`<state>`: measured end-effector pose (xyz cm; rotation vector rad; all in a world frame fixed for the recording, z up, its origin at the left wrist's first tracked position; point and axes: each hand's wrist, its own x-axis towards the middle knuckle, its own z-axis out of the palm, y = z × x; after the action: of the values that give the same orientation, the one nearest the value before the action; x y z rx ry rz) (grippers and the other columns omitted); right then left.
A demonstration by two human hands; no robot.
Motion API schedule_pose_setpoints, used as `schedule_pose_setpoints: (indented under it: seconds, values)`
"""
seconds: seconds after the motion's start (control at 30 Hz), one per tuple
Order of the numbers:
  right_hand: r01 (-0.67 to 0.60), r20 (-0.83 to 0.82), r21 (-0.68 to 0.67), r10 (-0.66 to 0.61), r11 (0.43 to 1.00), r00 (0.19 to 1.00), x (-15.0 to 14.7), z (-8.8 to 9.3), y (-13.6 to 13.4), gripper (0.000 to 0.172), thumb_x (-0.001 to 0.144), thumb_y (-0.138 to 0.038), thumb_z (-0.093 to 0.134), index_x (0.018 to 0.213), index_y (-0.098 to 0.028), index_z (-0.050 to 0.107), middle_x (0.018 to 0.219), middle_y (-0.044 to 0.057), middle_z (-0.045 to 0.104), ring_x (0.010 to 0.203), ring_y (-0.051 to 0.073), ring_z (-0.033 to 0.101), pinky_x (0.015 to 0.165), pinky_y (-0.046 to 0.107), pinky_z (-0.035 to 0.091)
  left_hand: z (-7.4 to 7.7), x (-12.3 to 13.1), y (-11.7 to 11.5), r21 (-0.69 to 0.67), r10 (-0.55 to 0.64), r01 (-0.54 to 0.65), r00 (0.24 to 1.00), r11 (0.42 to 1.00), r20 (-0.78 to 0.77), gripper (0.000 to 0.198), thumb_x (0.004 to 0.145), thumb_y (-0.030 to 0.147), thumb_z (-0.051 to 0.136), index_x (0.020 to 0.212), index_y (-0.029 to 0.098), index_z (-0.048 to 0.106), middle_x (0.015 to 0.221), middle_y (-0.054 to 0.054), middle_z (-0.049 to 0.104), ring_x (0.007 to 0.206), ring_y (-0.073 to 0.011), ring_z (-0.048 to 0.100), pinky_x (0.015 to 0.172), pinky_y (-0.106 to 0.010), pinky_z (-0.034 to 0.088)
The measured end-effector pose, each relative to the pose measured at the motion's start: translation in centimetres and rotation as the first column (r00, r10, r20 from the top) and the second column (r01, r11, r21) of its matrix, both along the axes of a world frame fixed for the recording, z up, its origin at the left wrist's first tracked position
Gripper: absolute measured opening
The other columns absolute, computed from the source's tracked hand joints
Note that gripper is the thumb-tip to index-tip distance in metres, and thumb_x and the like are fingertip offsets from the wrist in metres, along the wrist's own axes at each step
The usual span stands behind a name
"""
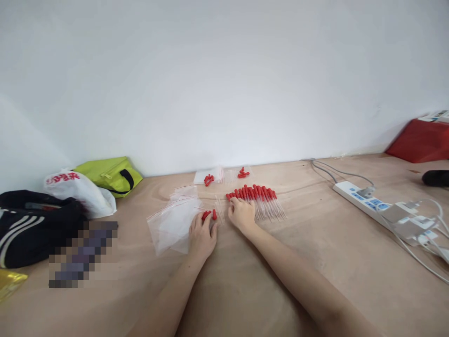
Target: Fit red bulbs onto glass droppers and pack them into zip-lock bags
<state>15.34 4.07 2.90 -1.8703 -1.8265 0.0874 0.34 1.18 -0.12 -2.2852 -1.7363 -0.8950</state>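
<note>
Closest in, left hand [203, 236] low over the desk [224, 285], fingers curled at a few loose red caps [214, 214] — cannot tell whether clamped on one or merely resting against them. Just beside, to the left, overlapping clear zip bags [171, 220], lying flat, with no contents to be made out. Slightly further in, right hand [242, 213] at the left end of a row of red-capped clear tubes [261, 193], touching or nearly touching the endmost; grip partly hidden, so cannot tell whether apart or closed on it. Between both hands, a few bare clear tubes [219, 208]. Judging by the row, well along: a good many tubes apparently already capped and laid side by side, red ends toward the wall [224, 93]. Seemingly left: the bare tubes near the hands and, farther off, two small clusters of red caps [208, 179] on or beside plastic, with more uncapped tubes [229, 176] between — apparently unpaired so far.
</note>
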Motion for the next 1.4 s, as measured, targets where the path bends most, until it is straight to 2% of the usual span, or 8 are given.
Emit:
schedule_pose_setpoints:
  seconds: [0.27,0.4,0.63,0.73,1.0,1.2,1.3,1.4]
  values:
    - [-0.025,0.043,-0.041,0.027,0.999,0.999,-1.1,-0.5,0.1,0.026,0.079,-0.02,0.04,0.096,-0.021,0.06,0.091,0.007,0.061,0.075,0.018,0.056,0.071,0.033,0.023,0.2,-0.3,0.3,0.056,0.044,-0.048,0.996,0.997,0.073,0.026,0.078,0.023,0.05,0.102,0.019,0.059,0.1,-0.012,0.054,0.094,-0.0284,0.048,0.081,-0.044,0.041]
    - [-0.068,0.052,-0.078,0.072,0.995,0.996,-1.2,-0.8,-0.2,0.023,0.079,-0.02,0.041,0.09,-0.019,0.061,0.092,0.008,0.061,0.078,0.018,0.056,0.071,0.032,0.024,-0.2,-0.7,0.9,0.073,0.02,-0.028,0.994,0.997,0.104,0.024,0.079,0.024,0.05,0.099,0.016,0.06,0.096,-0.012,0.054,0.093,-0.0267,0.048,0.083,-0.043,0.042]
    - [-0.057,0.057,-0.039,0.06,0.998,0.997,-1.3,-0.7,-0.7,0.023,0.082,-0.028,0.04,0.09,-0.019,0.06,0.09,0.007,0.063,0.074,0.017,0.056,0.072,0.034,0.022,-0.3,-0.6,0.9,0.113,-0.016,0.005,0.995,0.994,0.095,0.022,0.077,0.022,0.051,0.095,0.014,0.061,0.093,-0.011,0.054,0.09,-0.0248,0.049,0.082,-0.041,0.044]
    - [-0.063,0.068,-0.067,0.067,0.996,0.995,-1.5,-0.6,-0.8,0.024,0.081,-0.029,0.041,0.086,-0.018,0.061,0.09,0.007,0.063,0.074,0.018,0.056,0.074,0.035,0.022,-0.3,-0.6,0.8,0.121,-0.026,0.018,0.998,0.993,0.065,0.023,0.076,0.021,0.053,0.096,0.014,0.061,0.094,-0.012,0.053,0.09,-0.0257,0.048,0.081,-0.041,0.044]
    - [-0.051,0.178,-0.166,0.081,0.985,0.981,-2.1,0.1,-0.6,0.027,0.082,-0.019,0.038,0.089,-0.007,0.061,0.088,0.018,0.063,0.075,0.022,0.057,0.076,0.037,0.025,-0.5,-0.6,0.9,0.121,-0.081,0.073,0.995,0.99,0.061,0.02,0.075,0.016,0.051,0.092,0.013,0.061,0.088,-0.01,0.055,0.084,-0.0237,0.05,0.077,-0.038,0.046]
    - [-0.061,0.221,-0.215,0.11,0.975,0.969,-1.1,0.5,-1.8,0.027,0.076,-0.004,0.036,0.084,-0.007,0.061,0.084,0.017,0.064,0.073,0.021,0.058,0.074,0.037,0.025,0.0,-0.6,0.6,0.123,-0.095,0.086,0.994,0.989,0.062,0.018,0.079,0.019,0.048,0.092,0.016,0.061,0.082,-0.007,0.055,0.079,-0.022,0.05,0.073,-0.035,0.046]
    - [-0.087,0.215,-0.205,0.132,0.975,0.968,-0.3,0.6,-2.5,0.022,0.078,-0.012,0.039,0.082,-0.009,0.061,0.084,0.016,0.064,0.073,0.022,0.057,0.073,0.037,0.025,0.1,-0.5,0.6,0.127,-0.036,0.031,0.999,0.991,0.038,0.02,0.078,0.02,0.05,0.095,0.016,0.061,0.082,-0.007,0.054,0.079,-0.0226,0.05,0.073,-0.036,0.045]
    - [-0.1,0.164,-0.152,0.124,0.983,0.979,-0.2,0.7,-2.6,0.025,0.083,-0.025,0.039,0.089,-0.012,0.059,0.087,0.014,0.064,0.078,0.022,0.057,0.073,0.036,0.025,0.0,-0.3,0.7,0.101,0.007,-0.008,1.0,0.995,0.01,0.023,0.076,0.019,0.051,0.097,0.015,0.06,0.082,-0.008,0.051,0.078,-0.023,0.049,0.072,-0.036,0.046]
